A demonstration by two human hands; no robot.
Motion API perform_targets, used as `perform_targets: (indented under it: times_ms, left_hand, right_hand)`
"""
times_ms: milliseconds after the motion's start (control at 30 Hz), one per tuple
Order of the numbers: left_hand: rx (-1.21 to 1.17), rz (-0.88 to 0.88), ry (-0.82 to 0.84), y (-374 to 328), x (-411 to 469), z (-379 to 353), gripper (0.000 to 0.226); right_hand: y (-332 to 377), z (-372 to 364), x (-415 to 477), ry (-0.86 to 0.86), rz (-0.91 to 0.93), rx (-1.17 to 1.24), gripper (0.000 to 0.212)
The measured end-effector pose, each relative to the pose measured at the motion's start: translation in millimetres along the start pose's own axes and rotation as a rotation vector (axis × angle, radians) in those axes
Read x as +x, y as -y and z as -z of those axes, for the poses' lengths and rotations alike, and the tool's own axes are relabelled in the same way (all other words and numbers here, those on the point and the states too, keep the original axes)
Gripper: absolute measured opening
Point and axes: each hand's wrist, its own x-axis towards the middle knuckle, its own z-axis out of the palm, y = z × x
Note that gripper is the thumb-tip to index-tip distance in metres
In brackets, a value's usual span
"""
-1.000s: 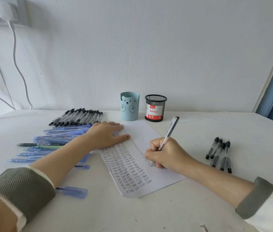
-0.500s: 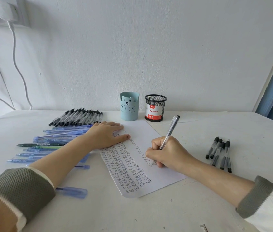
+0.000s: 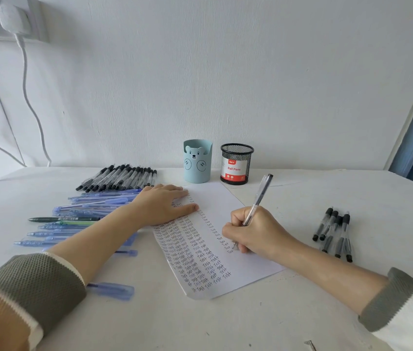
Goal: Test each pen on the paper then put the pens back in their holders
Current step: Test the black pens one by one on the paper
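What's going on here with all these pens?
A person is testing pens. The right hand grips a clear pen, tip on the paper, beside columns of "Test". The left hand presses the paper flat. Other pens lie grouped on the table; none stick out of the blue holder or the mesh holder.

Left grip flat; right grip curled (apparently pinching).

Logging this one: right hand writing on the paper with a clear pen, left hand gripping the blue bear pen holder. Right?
Not quite. In the head view the left hand lies flat on the paper, apart from the blue bear pen holder behind the sheet. The right hand does write on the paper with the clear pen.
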Motion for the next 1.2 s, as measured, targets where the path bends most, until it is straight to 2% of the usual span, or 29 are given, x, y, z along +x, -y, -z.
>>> perform_targets:
  times_ms: [133, 233, 267, 400, 500, 633, 700, 800, 967, 1067, 1200]
  left_hand:
    - [0.004, -0.004, -0.001, -0.6, -0.1, 1.0, 0.075]
    - [-0.007, -0.007, 0.012, 0.0, -0.2, 1.1, 0.082]
    - [-0.007, -0.006, 0.014, -0.1, -0.1, 1.4, 0.085]
    - [-0.006, -0.003, 0.000, -0.9, 0.0, 1.4, 0.075]
    - [-0.005, -0.005, -0.002, -1.2, -0.7, 1.4, 0.074]
    - [-0.006, -0.006, -0.001, -1.3, -0.5, 1.2, 0.074]
    - [-0.003, -0.007, 0.000, -1.4, -0.1, 1.5, 0.074]
    - [-0.006, -0.005, 0.003, -0.7, 0.7, 0.9, 0.075]
    - [0.018, -0.015, 0.002, -0.8, 0.2, 2.2, 0.071]
    - [0.044, -0.025, 0.024, -2.2, -0.1, 3.3, 0.069]
    - [0.021, -0.012, 0.019, -0.2, -0.3, 0.4, 0.096]
  right_hand:
    - [7.1, 10.1, 2.6, -0.037, 0.011, 0.055, 0.045]
    - [10.7, 23.1, 5.9, -0.140, 0.045, 0.014, 0.024]
    - [11.2, 26.8, 7.5, -0.165, 0.050, -0.002, 0.024]
    - [14.2, 36.3, 12.0, -0.216, 0.054, -0.122, 0.051]
    - [15.6, 40.4, 12.8, -0.243, 0.084, -0.179, 0.048]
    - [15.8, 42.0, 10.4, -0.228, 0.216, -0.344, 0.028]
    - [14.2, 39.7, 8.2, -0.235, 0.341, -0.487, 0.023]
    - [12.8, 32.3, 6.2, -0.298, 0.599, -0.796, 0.031]
    - [7.8, 22.6, 14.2, -0.226, 0.935, -1.052, 0.034]
    - [3.3, 21.1, 19.5, -0.147, 1.037, -1.147, 0.036]
    - [-10.7, 17.7, 26.2, -0.108, 0.967, -1.215, 0.037]
